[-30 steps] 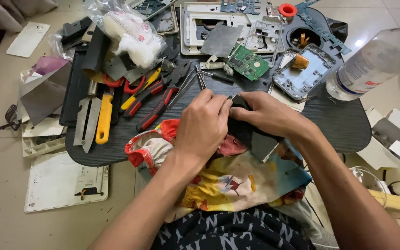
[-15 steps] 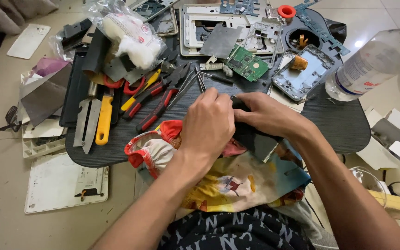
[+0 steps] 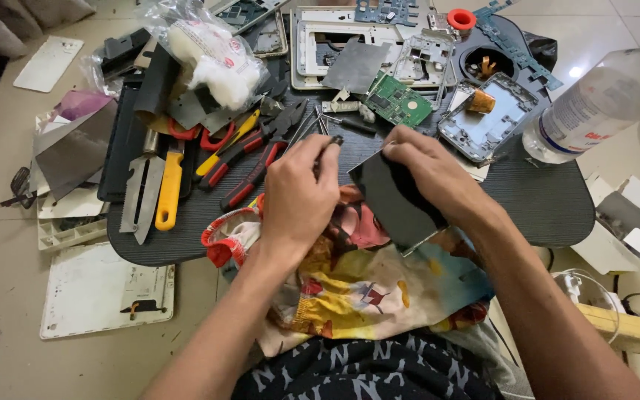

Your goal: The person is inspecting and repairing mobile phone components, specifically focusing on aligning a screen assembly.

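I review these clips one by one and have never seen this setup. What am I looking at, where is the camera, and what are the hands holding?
There is no machine here: a person works with two bare hands, filmed by a camera worn on the head and looking down. The right hand holds a dark flat panel tilted on edge. The left hand pinches a thin dark tool beside the panel's top corner. Under both lies a colourful cloth on the lap. Ahead is a dark ribbed tray with red-handled pliers, a yellow-handled knife, a green circuit board, a grey phone frame and a clear plastic bottle.
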